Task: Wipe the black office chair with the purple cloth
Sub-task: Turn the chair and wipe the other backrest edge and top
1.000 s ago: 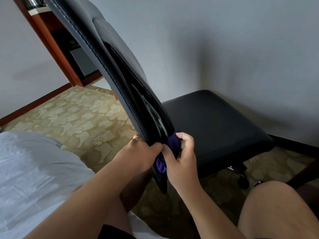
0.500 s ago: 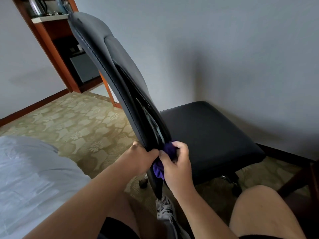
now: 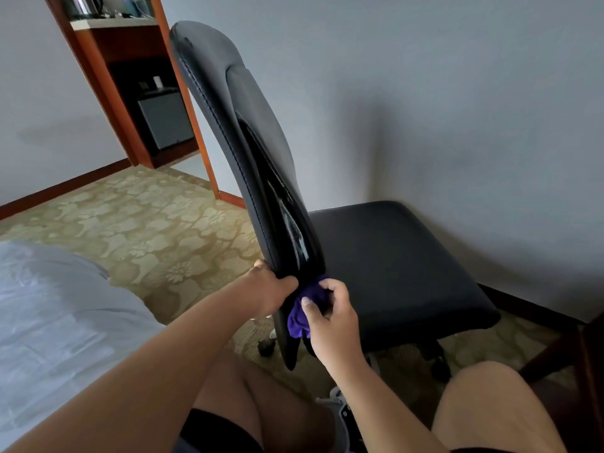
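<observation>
Purple cloth (image 3: 302, 313) bunched, chair (image 3: 392, 266) black

purple cloth (image 3: 299, 317) mostly buried: right hand (image 3: 330, 317) covers its near side and the back edge of the black office chair (image 3: 222, 93) covers the rest, so only a bunched bit shows. Fingers of left hand (image 3: 269, 291) go behind the backrest, unseen. Chair base hidden under the seat, one caster (image 3: 439, 369) peeks out. Shelf (image 3: 114, 24) items cut by top edge, too small to identify. Bed (image 3: 49, 305) cut by left edge, wooden furniture (image 3: 585, 348) by right edge. Shoe (image 3: 343, 410) half hidden between the legs
</observation>
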